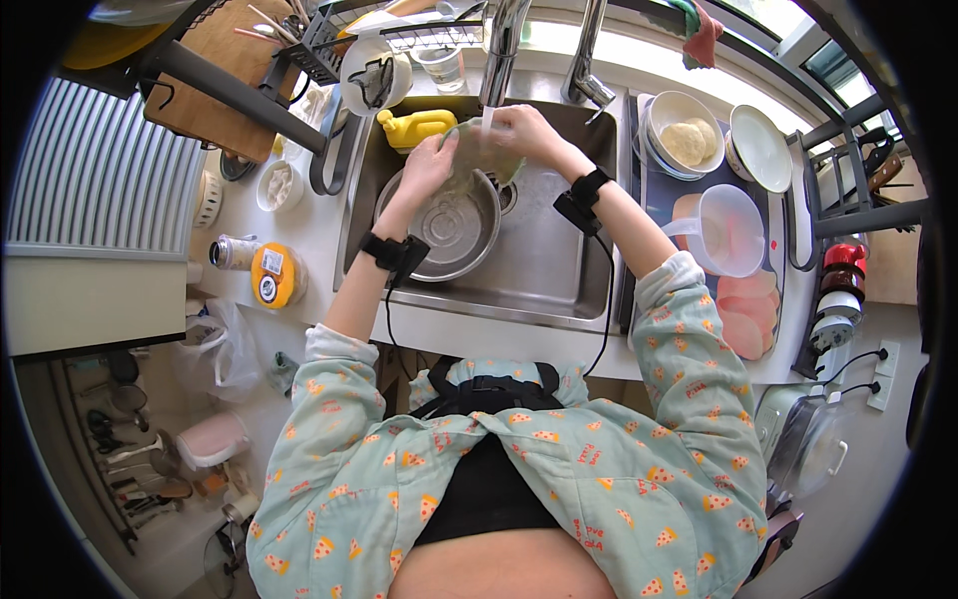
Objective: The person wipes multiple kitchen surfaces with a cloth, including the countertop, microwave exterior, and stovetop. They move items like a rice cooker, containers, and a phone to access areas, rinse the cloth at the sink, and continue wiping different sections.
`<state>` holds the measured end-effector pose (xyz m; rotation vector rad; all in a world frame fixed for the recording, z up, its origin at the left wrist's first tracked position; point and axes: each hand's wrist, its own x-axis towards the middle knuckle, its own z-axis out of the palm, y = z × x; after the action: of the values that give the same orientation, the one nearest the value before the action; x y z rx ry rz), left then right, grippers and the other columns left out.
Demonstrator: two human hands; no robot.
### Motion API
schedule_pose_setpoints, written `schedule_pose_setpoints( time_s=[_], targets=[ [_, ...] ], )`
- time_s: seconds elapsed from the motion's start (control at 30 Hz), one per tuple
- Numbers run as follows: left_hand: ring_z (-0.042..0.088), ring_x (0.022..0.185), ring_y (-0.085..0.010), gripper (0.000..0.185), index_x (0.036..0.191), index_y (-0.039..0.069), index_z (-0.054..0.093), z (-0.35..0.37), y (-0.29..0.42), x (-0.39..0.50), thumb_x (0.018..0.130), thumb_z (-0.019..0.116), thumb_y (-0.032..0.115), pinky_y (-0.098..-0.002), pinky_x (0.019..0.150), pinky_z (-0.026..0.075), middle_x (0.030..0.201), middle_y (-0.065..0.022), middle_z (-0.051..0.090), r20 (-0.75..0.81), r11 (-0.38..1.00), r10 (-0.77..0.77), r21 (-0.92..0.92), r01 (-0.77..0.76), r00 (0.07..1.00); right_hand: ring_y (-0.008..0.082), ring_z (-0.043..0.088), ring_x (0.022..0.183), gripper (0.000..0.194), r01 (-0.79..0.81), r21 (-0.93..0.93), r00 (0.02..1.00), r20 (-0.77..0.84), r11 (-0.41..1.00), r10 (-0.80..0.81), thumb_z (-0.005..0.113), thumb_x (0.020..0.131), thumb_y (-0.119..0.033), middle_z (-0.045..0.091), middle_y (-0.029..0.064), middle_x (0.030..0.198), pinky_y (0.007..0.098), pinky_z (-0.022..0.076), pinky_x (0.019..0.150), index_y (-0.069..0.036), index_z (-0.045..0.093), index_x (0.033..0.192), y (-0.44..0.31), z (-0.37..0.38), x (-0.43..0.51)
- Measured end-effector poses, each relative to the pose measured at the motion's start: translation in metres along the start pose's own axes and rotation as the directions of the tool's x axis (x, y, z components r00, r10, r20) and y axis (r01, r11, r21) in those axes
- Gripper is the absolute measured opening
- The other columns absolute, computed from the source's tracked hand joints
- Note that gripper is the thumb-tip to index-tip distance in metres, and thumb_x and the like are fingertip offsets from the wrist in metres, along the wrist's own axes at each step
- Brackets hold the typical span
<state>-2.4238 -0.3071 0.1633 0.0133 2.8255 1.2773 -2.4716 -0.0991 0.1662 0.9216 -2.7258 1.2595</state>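
My left hand [430, 166] pinches one side of a thin, pale green, see-through sheet [471, 153]; whether it is cloth or plastic I cannot tell. The other side is held up by my right hand [524, 133]. A stream of water from the chrome faucet [509, 52] runs onto the sheet. Below my left hand, a round metal basin [445, 258] sits in the stainless steel sink [557, 269]. The drain strainer [507, 196] is partly hidden by the sheet. Behind my left hand lies a yellow plastic bottle [419, 129].
A second tap [587, 78] stands behind the sink. To the right are a bowl [662, 112] of dough, a plastic measuring jug [730, 232] and pink discs [748, 314]. At left stand a small white bowl [262, 193] and an orange-topped container [277, 275]. Cords hang from both wrist straps.
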Motion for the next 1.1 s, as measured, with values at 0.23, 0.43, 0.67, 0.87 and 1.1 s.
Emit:
schedule_pose_setpoints(
  time_s=[0.23, 0.43, 0.67, 0.87, 1.1],
  targets=[
    [0.061, 0.091, -0.0412, 0.043, 0.092, 0.000, 0.063, 0.052, 0.007, 0.024, 0.093, 0.042, 0.038, -0.0486, 0.079, 0.046, 0.092, -0.0260, 0.064, -0.218, 0.998, -0.062, 0.011, 0.066, 0.974, 0.0186, 0.060, 0.078, 0.031, -0.233, 0.610, 0.948, -0.032, 0.757, 0.318, 0.059, 0.088, -0.027, 0.065, 0.0133, 0.082, 0.0342, 0.0466, 0.072, 0.003, 0.061, 0.093, 0.019, 0.043, 0.004],
    [0.062, 0.076, -0.0272, 0.054, 0.089, 0.000, 0.063, 0.094, -0.002, 0.041, 0.095, 0.038, 0.047, -0.0391, 0.066, 0.047, 0.079, -0.0123, 0.064, 0.081, 0.843, -0.154, -0.509, 0.174, 0.985, 0.0122, 0.059, 0.079, 0.034, -0.277, 0.656, 0.940, 0.035, 0.702, 0.339, 0.044, 0.096, -0.028, 0.063, 0.0046, 0.084, 0.0275, 0.0494, 0.075, 0.002, 0.062, 0.097, 0.008, 0.039, -0.010],
    [0.058, 0.071, -0.0202, 0.031, 0.089, 0.005, 0.061, 0.075, 0.010, 0.038, 0.093, 0.053, 0.034, -0.0325, 0.066, 0.047, 0.076, -0.0095, 0.059, -0.038, 0.986, 0.143, -0.079, -0.146, 0.989, 0.0178, 0.058, 0.089, 0.030, -0.358, 0.730, 0.910, 0.133, 0.583, 0.392, 0.055, 0.079, -0.009, 0.059, 0.0066, 0.095, 0.0321, 0.0501, 0.082, -0.001, 0.053, 0.109, 0.029, 0.031, -0.040],
    [0.057, 0.083, -0.0109, 0.023, 0.105, 0.005, 0.056, 0.055, 0.031, 0.023, 0.087, 0.064, 0.018, -0.0276, 0.072, 0.049, 0.093, -0.0045, 0.060, 0.295, 0.749, -0.122, -0.599, 0.282, 0.948, 0.0276, 0.048, 0.120, 0.083, -0.079, 0.610, 0.989, -0.054, 0.789, 0.141, 0.082, 0.062, -0.009, 0.048, 0.0127, 0.128, 0.0350, 0.0423, 0.096, -0.005, 0.039, 0.132, 0.042, 0.081, -0.043],
    [0.062, 0.081, -0.0128, 0.021, 0.110, 0.006, 0.056, 0.024, 0.016, -0.003, 0.091, 0.057, 0.013, -0.0291, 0.061, 0.053, 0.099, -0.0047, 0.063, 0.186, 0.681, -0.156, -0.691, 0.242, 0.970, 0.0325, 0.065, 0.096, 0.043, -0.165, 0.357, 0.970, -0.113, 0.920, 0.217, 0.061, 0.073, -0.001, 0.068, 0.0197, 0.097, 0.0368, 0.0498, 0.081, -0.005, 0.058, 0.116, 0.041, 0.085, -0.012]
  ],
)
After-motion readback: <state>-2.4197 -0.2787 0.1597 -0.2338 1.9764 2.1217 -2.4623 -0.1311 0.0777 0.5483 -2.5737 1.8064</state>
